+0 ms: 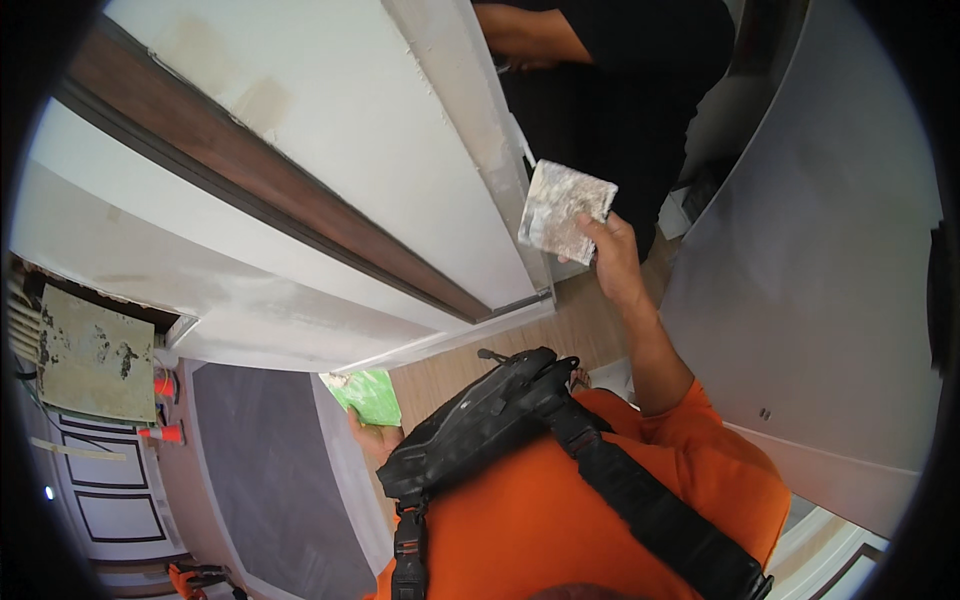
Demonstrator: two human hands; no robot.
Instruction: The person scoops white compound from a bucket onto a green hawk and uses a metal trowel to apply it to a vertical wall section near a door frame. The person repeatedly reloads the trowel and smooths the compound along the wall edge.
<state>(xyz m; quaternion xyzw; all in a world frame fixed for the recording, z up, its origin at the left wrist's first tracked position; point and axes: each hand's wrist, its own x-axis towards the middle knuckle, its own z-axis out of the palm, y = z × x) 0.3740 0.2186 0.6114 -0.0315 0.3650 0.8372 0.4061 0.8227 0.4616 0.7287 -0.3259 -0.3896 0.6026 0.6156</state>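
Note:
My right hand (pixel 617 258) is closed on a flat, square plate (pixel 566 205) smeared with whitish-brown filler, its thumb lying over the near edge. The plate is up beside the corner of the white wall (pixel 330 100); whether it touches the wall I cannot tell. Lower and to the left, my left hand (pixel 374 436) grips a flat green filler spreader (pixel 368 397) with pale filler along its upper left corner. Part of that hand is hidden behind the black chest bag (pixel 480 415).
A person in black clothes (pixel 620 110) is close behind the wall corner. A brown strip (pixel 270 170) runs along the wall. To the right stands a large grey panel (pixel 810 300). At left are orange cones (pixel 165 433), a stained board (pixel 97 350) and a dark floor mat (pixel 280 470).

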